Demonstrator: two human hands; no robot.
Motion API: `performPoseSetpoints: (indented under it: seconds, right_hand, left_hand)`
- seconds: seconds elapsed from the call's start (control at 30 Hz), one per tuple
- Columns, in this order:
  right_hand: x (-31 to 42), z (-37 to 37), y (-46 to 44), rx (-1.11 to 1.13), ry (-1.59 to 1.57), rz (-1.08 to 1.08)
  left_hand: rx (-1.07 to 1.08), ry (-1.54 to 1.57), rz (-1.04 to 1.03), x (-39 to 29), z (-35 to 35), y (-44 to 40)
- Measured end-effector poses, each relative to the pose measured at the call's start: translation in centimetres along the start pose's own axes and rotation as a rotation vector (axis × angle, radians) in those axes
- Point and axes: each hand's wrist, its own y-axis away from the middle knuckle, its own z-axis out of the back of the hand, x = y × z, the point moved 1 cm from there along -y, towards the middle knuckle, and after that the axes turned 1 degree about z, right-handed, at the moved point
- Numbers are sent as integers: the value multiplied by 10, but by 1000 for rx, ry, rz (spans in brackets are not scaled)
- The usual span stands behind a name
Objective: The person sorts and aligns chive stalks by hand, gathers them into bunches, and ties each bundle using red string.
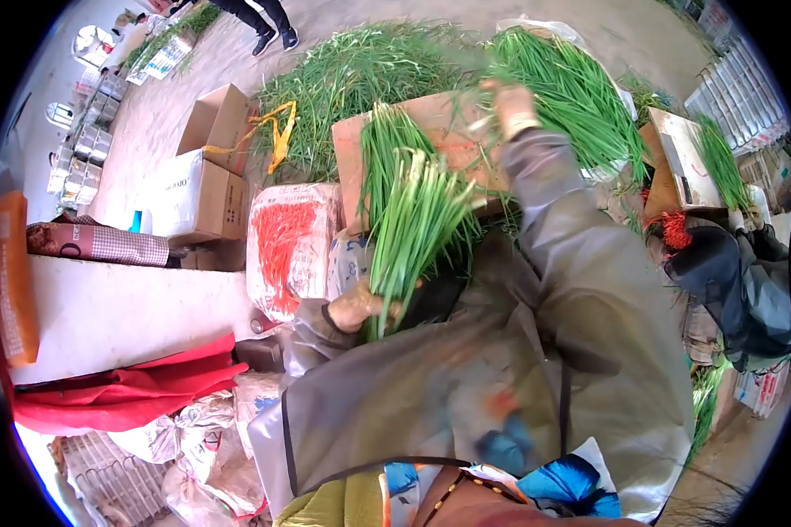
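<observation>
My left hand, closed, grips a bunch of long green chives near my lap, with their pale ends pointing up and away from me. Behind it, more chives lie on a brown board. My right hand reaches out over the far right part of the board, beside a big heap of chives. Motion smears its fingers and some bits of green by them, so whether they hold anything cannot be made out.
Loose green leaves are piled on the floor beyond the board. Red ties lie on a wrapped stack at left, near cardboard boxes and a yellow strap. A co-worker sits at right with chives; another person's legs show at top.
</observation>
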Motion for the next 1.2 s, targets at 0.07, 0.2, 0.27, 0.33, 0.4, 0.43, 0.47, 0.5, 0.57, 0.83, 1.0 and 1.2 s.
performPoseSetpoints:
  seconds: [0.07, 0.2, 0.27, 0.33, 0.4, 0.43, 0.47, 0.5, 0.57, 0.83, 1.0, 1.2]
  right_hand:
    - [-36, 38, 2, 165, 201, -155]
    - [-24, 64, 26, 189, -1335, -959]
    - [33, 78, 32, 593, -1285, -980]
    - [91, 84, 32, 724, -1226, -680]
    - [121, 69, 30, 827, -1085, -286]
    - [131, 62, 27, 870, -990, -82]
    - [135, 60, 10, 953, -830, 134]
    - [140, 65, -12, 1067, -743, 27]
    - [125, 38, -61, 745, -624, 76]
    - [88, 49, -149, 409, -151, -155]
    - [129, 51, -21, 936, -674, 102]
    - [101, 66, 51, 749, -1049, -100]
  left_hand:
    - [-16, 88, 16, 18, 7, 17]
    - [-50, 229, -56, 34, 21, 21]
    - [-3, 246, -105, 46, 33, 11]
    - [140, 273, -81, 48, 40, 0]
    - [82, 201, -68, 49, 36, -2]
    - [100, 231, -100, 52, 36, -2]
    - [116, 259, -134, 56, 38, -1]
    - [243, 406, -147, 71, 46, -1]
    - [77, 432, -240, 53, 23, 13]
    - [34, 519, -264, 49, 21, 28]
    - [46, 534, -244, 47, 23, 19]
    - [14, 553, -289, 37, 8, 12]
